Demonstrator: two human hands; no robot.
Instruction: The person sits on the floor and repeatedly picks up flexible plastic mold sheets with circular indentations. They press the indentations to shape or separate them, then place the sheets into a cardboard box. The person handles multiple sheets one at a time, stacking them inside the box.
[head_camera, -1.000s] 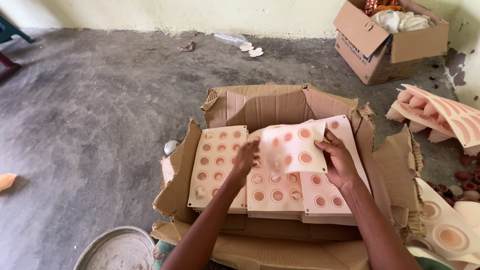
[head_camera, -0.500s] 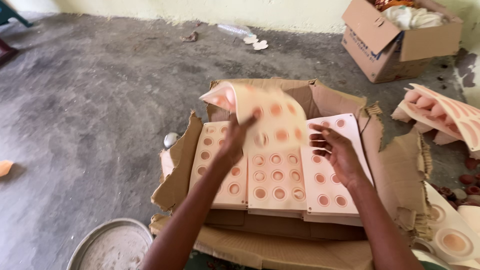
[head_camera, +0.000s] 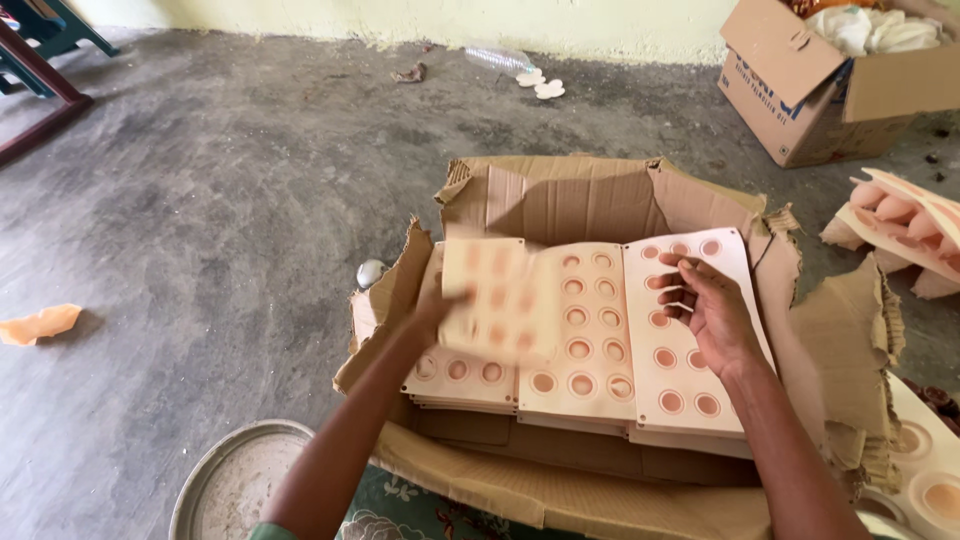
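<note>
- I see a grey concrete floor (head_camera: 200, 200) with a torn, flattened cardboard box (head_camera: 560, 200) lying open on it, directly ahead of me.
- My left hand (head_camera: 440, 310) is clamped on the left edge of a pale peach sheet (head_camera: 500, 295) dotted with round dimples; the sheet is blurred and lifted off the pile.
- That sheet lies just right of the left hand, its long axis running away from me, over the left stack of moulded trays (head_camera: 460, 375).
- My right hand (head_camera: 705, 310) rests on the rightmost tray (head_camera: 690, 390), fingers (head_camera: 685, 285) spread apart and curled, pinning it flat.
- The left hand is the nearer one to the raised sheet; the right is well apart from it.
- A round metal pan (head_camera: 235, 485) sits near my left forearm.
</note>
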